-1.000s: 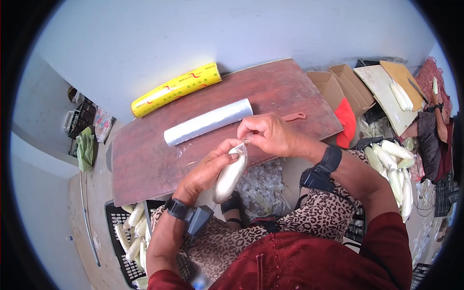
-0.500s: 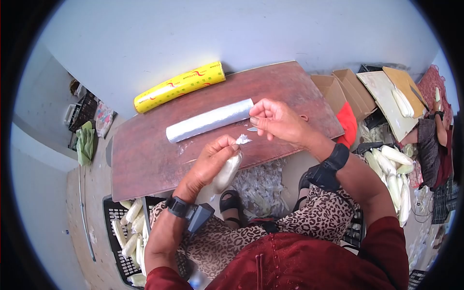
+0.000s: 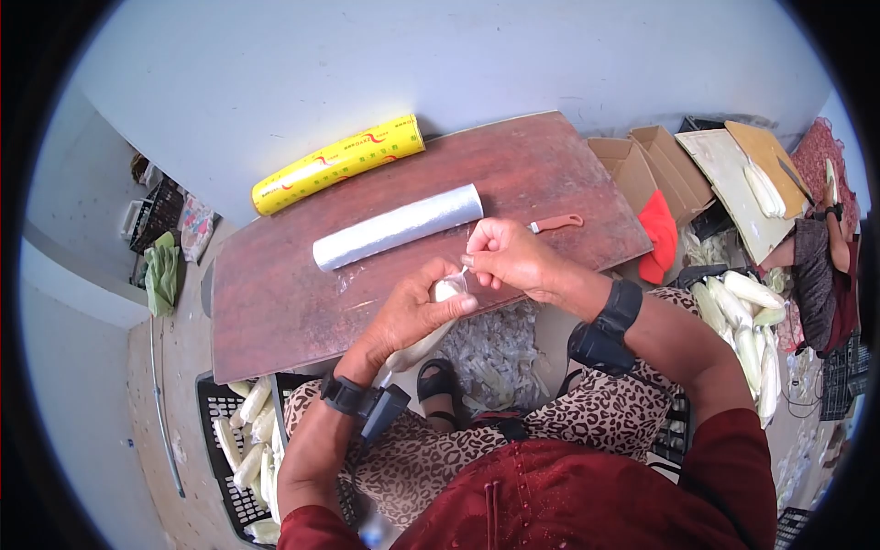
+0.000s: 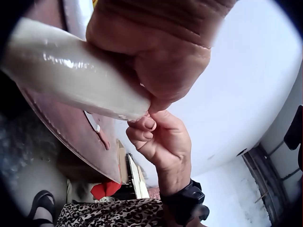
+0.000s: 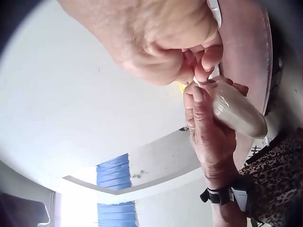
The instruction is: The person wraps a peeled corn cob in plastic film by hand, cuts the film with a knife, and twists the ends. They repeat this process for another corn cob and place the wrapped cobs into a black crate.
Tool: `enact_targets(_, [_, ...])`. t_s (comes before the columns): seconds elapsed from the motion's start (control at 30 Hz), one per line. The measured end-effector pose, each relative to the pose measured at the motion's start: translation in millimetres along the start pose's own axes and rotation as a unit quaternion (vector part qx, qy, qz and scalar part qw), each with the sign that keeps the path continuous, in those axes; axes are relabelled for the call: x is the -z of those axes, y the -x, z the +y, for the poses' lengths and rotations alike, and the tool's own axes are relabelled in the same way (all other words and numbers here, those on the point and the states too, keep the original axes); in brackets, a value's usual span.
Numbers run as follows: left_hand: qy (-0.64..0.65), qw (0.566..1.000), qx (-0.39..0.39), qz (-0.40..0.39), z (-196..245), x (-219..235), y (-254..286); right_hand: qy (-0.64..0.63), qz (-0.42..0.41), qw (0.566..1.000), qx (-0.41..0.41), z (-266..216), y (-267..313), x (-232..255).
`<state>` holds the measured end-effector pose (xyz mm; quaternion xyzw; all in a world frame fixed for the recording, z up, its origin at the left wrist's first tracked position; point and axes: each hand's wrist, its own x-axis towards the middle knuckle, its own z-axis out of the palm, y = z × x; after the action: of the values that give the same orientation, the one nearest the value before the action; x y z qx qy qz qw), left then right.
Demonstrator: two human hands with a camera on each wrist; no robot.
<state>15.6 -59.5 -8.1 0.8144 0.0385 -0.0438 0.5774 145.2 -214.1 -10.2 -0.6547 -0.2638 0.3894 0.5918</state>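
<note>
My left hand grips a pale ear of corn wrapped in clear, shiny film, its upper end toward the table. In the left wrist view the wrapped ear slants down from the upper left, its tip at the fingers of both hands. My right hand pinches a twist of film at that tip with thumb and forefinger. The right wrist view shows the ear lying across the left palm, its far end free. Behind the hands, a silvery roll of film lies on the reddish table.
A yellow printed roll lies along the table's back edge. An orange-handled knife rests right of my right hand. Corn fills a black crate at lower left; more corn is heaped at right. Another person's arm shows far right.
My right hand came away from the ear's tip with loosened fingers, then returned and pinches the film there again. The left hand has turned, and the ear's lower end has swung left.
</note>
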Motion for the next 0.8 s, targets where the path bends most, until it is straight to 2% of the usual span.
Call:
enact_targets(0.13, [-0.026,0.999,-0.002,0.032,-7.6,-1.8,-2.6,-0.02,0.027,0.998,0.062,-0.4,0.5,0.3])
enact_targets(0.23, [-0.029,0.999,0.033,0.012,-8.3,2.2,-3.5,-0.007,0.03,0.996,0.089,1.6,-0.3,0.0])
enact_targets(0.33, [0.097,0.994,0.048,-0.013,-14.2,5.8,-2.3,0.014,0.028,0.992,0.12,4.7,-1.6,0.9])
enact_targets(0.43, [0.169,0.985,0.037,-0.025,-10.4,7.1,-0.9,0.021,0.02,0.989,0.142,6.7,-2.2,2.8])
enact_targets(0.53, [0.307,0.951,0.04,0.017,-8.3,5.5,-0.8,0.038,0.024,0.986,0.16,10.4,-6.3,5.1])
enact_targets(0.63, [0.406,0.911,0.072,-0.015,-11.9,11.8,-2.8,0.058,0.036,0.981,0.181,10.8,-9.1,8.6])
enact_targets(0.73, [0.432,0.894,0.1,-0.062,-2.7,13.1,-0.6,0.097,0.049,0.973,0.206,3.7,-5.3,9.4])
enact_targets(0.8, [0.376,0.921,0.057,-0.08,-6.5,10.1,1.6,0.144,0.06,0.961,0.23,-4.1,0.7,9.6])
